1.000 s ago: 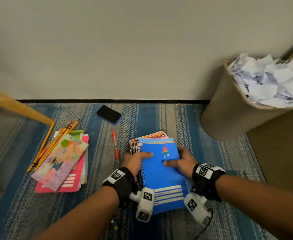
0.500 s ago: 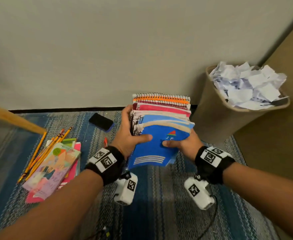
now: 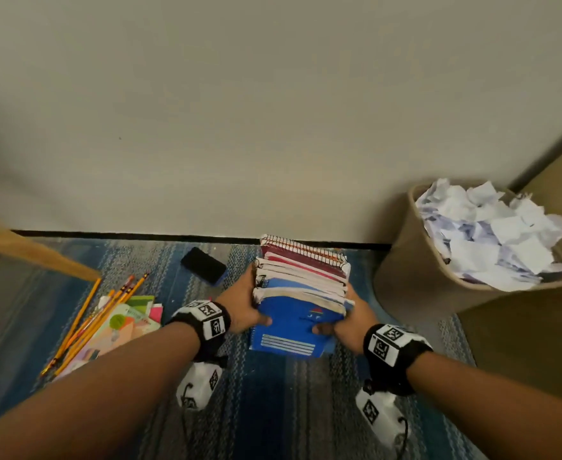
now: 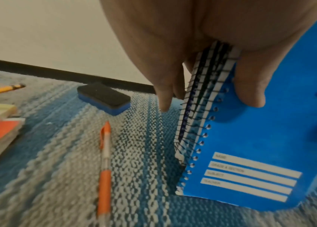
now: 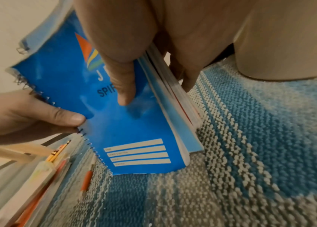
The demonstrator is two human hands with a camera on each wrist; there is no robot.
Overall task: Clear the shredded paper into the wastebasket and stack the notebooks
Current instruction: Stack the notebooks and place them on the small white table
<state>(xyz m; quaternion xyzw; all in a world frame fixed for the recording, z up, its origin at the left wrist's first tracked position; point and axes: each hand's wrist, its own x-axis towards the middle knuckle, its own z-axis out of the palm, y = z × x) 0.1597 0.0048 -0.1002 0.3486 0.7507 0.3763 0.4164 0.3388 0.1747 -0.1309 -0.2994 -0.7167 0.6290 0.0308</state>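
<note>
Both hands hold the same bundle: the left hand grips the spiral-bound side of the notebooks, thumb on the blue front cover and fingers behind, while the right hand clamps the open page edges the same way. The grip on each side is closed firmly around the pile, nothing loose between the fingers. The notebooks stand on end, tilted back a little, their lower edge at or just above the striped rug; the wrist views suggest contact, but it cannot be told for certain.

The wastebasket stands near to the right, heaped with torn paper, and no scraps show on the rug, so the clearing part looks done. The step in hand seems to be squaring the gathered notebooks, tapping their edges level.

A second pile of books with pencils across it lies well to the left, an orange pen and an eraser block between. Next, the bundle likely needs laying flat, cover up, with both hands easing off together so the spirals do not snag and the top notebooks do not slide.
</note>
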